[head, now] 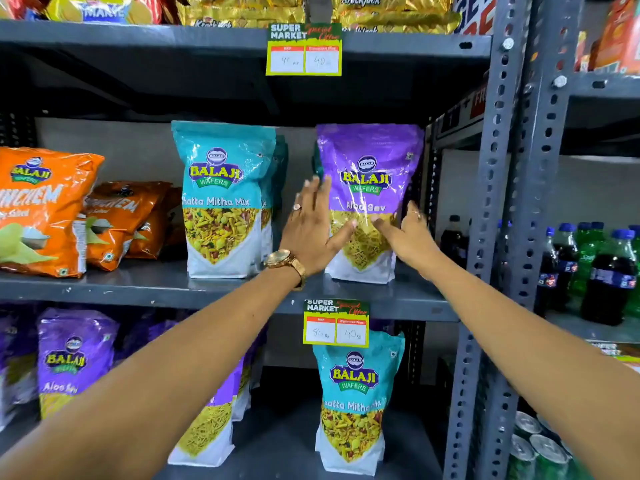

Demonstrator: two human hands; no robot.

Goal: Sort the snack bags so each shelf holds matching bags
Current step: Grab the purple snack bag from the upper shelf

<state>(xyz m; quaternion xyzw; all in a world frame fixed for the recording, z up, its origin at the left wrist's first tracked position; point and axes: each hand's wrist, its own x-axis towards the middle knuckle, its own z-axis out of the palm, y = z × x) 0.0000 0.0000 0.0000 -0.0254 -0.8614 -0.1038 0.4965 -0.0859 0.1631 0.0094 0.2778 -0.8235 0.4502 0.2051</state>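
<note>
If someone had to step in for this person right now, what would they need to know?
Left hand: open, palm against the left side of the purple Aloo Sev bag on the middle shelf.
Right hand: fingers touching that bag's right front; no firm grasp visible.
That purple bag stands beside the teal Khatta Mitha Mix bags.
Lower shelf: purple bags on the left, one stray teal bag on the right.
Done: nothing visible yet.
Left: swap the two strays.
</note>
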